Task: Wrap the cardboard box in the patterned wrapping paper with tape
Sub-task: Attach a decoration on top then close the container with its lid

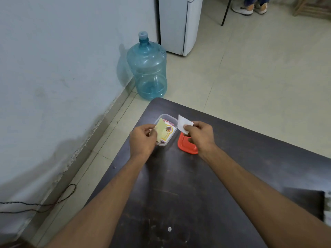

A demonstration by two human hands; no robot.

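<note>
Your left hand (pixel 142 138) pinches a pale yellow sheet (pixel 160 128) just over the clear plastic tub (pixel 166 116), which stands near the far left corner of the dark table (pixel 179 185). Your right hand (pixel 201 136) pinches a small white paper (pixel 184 123) by its near corner, just right of the tub and above the red lid (pixel 186 146) that lies on the table. A little printed box (pixel 169 130) sits inside the tub, partly hidden by the yellow sheet. I think this is the cardboard box to wrap, but it is too small to be sure. I cannot tell which sheet is the patterned paper, and I see no tape. It looks like you are getting things out, so the job has hardly begun. To do this well, lay both sheets flat on the bare table near you, away from the edge. Then lift the box out with one hand and hold the tub down with the other, so it does not slide off the corner.
</note>
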